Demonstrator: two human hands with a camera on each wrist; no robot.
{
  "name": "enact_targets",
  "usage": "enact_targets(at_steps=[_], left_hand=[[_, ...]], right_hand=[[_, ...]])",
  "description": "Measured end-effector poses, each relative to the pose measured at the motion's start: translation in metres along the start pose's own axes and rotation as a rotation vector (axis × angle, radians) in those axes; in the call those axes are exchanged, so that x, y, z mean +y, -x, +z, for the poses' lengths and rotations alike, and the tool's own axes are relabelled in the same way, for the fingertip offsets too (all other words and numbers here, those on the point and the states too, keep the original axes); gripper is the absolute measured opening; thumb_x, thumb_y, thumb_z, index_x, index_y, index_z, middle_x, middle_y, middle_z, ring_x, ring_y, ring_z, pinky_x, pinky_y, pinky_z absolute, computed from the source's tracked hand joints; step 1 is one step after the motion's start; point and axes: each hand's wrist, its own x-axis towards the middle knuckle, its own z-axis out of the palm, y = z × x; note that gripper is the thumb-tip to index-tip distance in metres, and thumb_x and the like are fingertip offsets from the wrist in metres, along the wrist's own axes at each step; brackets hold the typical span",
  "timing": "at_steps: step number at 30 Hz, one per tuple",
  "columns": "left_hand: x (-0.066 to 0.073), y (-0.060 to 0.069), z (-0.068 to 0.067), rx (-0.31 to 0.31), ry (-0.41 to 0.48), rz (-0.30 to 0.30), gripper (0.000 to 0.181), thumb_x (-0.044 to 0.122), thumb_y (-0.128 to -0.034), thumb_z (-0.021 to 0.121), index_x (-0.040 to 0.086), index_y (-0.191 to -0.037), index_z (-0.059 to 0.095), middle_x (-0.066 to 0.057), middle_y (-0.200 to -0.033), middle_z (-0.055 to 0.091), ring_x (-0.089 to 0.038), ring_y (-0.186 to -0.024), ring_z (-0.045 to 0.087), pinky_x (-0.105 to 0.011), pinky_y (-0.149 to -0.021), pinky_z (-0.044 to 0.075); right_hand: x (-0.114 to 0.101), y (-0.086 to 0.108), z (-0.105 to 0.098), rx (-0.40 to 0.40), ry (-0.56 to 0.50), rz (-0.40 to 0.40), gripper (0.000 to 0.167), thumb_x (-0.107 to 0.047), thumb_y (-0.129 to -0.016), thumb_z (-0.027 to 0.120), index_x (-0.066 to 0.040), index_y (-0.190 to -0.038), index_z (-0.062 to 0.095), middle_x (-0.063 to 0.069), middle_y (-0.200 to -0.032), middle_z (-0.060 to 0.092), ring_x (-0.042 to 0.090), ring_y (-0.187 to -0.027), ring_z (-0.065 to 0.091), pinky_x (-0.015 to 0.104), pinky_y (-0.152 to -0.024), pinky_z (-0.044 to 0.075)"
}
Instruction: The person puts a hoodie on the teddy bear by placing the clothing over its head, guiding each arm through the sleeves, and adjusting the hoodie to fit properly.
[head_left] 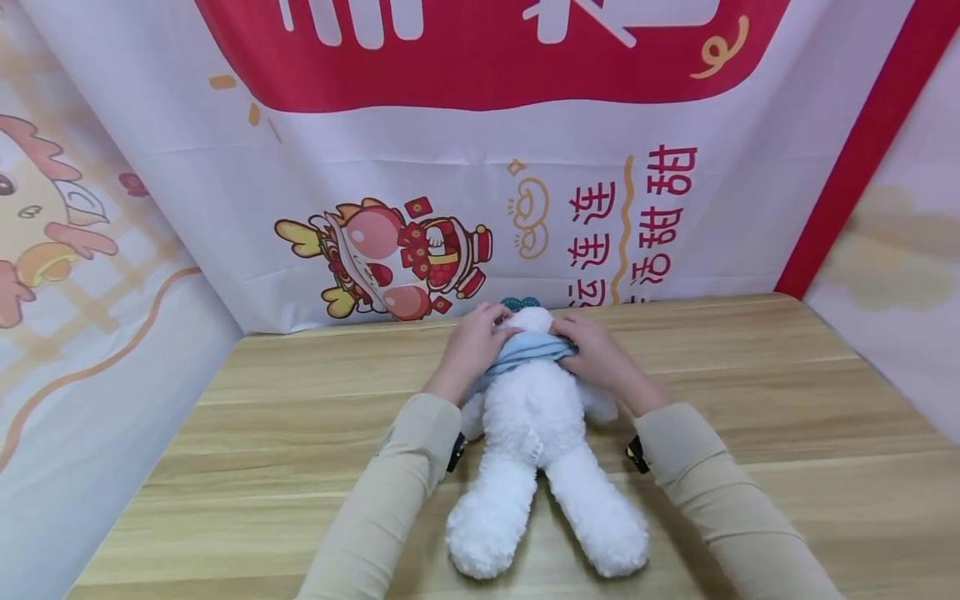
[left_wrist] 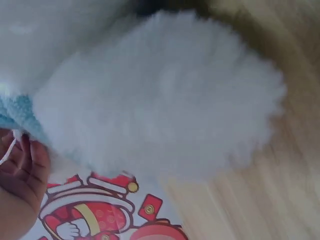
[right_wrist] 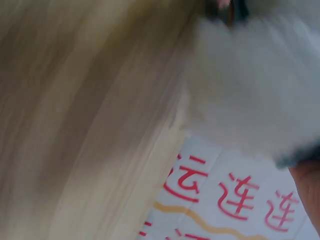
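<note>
A white fluffy plush toy point(head_left: 532, 408) lies on the wooden table, its legs pointing toward me. Light blue fleecy clothing point(head_left: 528, 348) is bunched up around its upper body, just below the head. My left hand point(head_left: 471, 346) grips the clothing on the left side, thumb on top; the left wrist view shows curled fingers by the blue fabric point(left_wrist: 20, 112) and a thin white strip. On the other side my right hand point(head_left: 598, 354) holds the clothing's right edge, its fingertips partly hidden. A fluffy white arm point(right_wrist: 255, 85) fills much of the right wrist view.
Beyond the toy's head, a dark teal piece point(head_left: 520, 303) shows at the table's back edge. A printed white and red cloth point(head_left: 420, 142) hangs behind the wooden table point(head_left: 300, 433), with more printed cloth at both sides.
</note>
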Motion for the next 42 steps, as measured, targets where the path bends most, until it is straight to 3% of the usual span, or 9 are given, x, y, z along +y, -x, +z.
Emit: enact_targets(at_steps=[7,14,18,20,25,27,32,39,42], left_hand=[[-0.005,0.001,0.003,0.12,-0.023,-0.042,0.016,0.027,-0.0973,0.054,0.012,-0.091,0.058,-0.004,-0.087,0.058,-0.021,-0.078,0.054,-0.032,-0.07,0.047],[-0.009,0.004,0.0,0.228,-0.003,-0.133,0.017,0.029,-0.0968,0.055,0.012,-0.097,0.059,-0.005,-0.092,0.061,-0.021,-0.082,0.057,-0.036,-0.076,0.052],[-0.01,0.003,-0.002,0.226,0.039,-0.144,0.018,0.03,-0.097,0.054,0.013,-0.101,0.06,-0.005,-0.096,0.06,-0.021,-0.085,0.057,-0.035,-0.08,0.052],[-0.011,0.003,-0.003,0.219,0.048,-0.132,0.019,0.03,-0.0976,0.053,0.013,-0.102,0.061,-0.004,-0.098,0.061,-0.02,-0.088,0.057,-0.036,-0.082,0.052],[-0.014,0.006,-0.008,0.174,0.044,-0.076,0.025,0.029,-0.1009,0.046,0.011,-0.107,0.063,-0.007,-0.105,0.063,-0.022,-0.097,0.058,-0.039,-0.09,0.052],[-0.016,0.01,-0.011,0.157,0.054,-0.054,0.027,0.028,-0.1017,0.044,0.01,-0.111,0.062,-0.008,-0.109,0.062,-0.023,-0.1,0.058,-0.039,-0.093,0.051],[-0.017,0.028,-0.017,0.185,0.064,0.035,0.026,0.029,-0.0999,0.049,0.011,-0.116,0.058,-0.008,-0.114,0.058,-0.021,-0.099,0.058,-0.035,-0.09,0.054],[-0.014,0.045,-0.012,0.294,-0.09,0.361,0.014,0.023,-0.0906,0.065,0.01,-0.093,0.068,-0.004,-0.087,0.063,-0.015,-0.074,0.06,-0.028,-0.07,0.056],[-0.012,0.045,-0.006,0.263,-0.102,0.364,0.014,0.023,-0.0896,0.066,0.011,-0.096,0.07,-0.003,-0.091,0.065,-0.015,-0.08,0.064,-0.028,-0.077,0.056]], right_hand=[[-0.018,-0.002,-0.003,0.005,0.048,0.078,0.026,-0.003,-0.079,0.071,-0.003,-0.102,0.059,0.011,-0.097,0.062,0.023,-0.088,0.057,0.04,-0.08,0.051],[-0.029,0.006,-0.011,-0.063,0.008,-0.022,0.02,-0.002,-0.074,0.069,-0.005,-0.094,0.067,0.006,-0.087,0.067,0.016,-0.076,0.056,0.032,-0.07,0.049],[-0.033,0.008,-0.01,-0.032,0.046,-0.012,0.033,0.001,-0.078,0.069,-0.001,-0.11,0.06,0.015,-0.102,0.066,0.026,-0.091,0.063,0.039,-0.08,0.054],[-0.035,0.007,-0.008,0.031,0.115,-0.069,0.037,0.003,-0.079,0.069,-0.001,-0.114,0.056,0.018,-0.11,0.062,0.031,-0.099,0.063,0.042,-0.085,0.054],[-0.034,0.005,-0.004,0.221,0.309,-0.432,0.025,0.009,-0.08,0.066,-0.005,-0.1,0.061,0.012,-0.099,0.063,0.026,-0.09,0.064,0.036,-0.08,0.055],[-0.033,0.005,-0.004,0.268,0.345,-0.513,0.022,0.007,-0.079,0.068,-0.005,-0.098,0.064,0.01,-0.095,0.065,0.023,-0.086,0.065,0.033,-0.078,0.055],[-0.033,0.007,-0.004,0.303,0.338,-0.441,0.024,0.0,-0.078,0.074,-0.002,-0.101,0.068,0.01,-0.096,0.069,0.024,-0.088,0.068,0.034,-0.081,0.056],[-0.028,0.008,-0.003,0.377,0.315,-0.261,0.021,-0.001,-0.082,0.07,0.001,-0.103,0.066,0.013,-0.093,0.071,0.025,-0.083,0.069,0.034,-0.072,0.057],[-0.024,0.007,-0.003,0.428,0.306,-0.228,0.015,0.0,-0.082,0.07,0.001,-0.096,0.064,0.014,-0.089,0.068,0.026,-0.08,0.066,0.035,-0.07,0.056]])
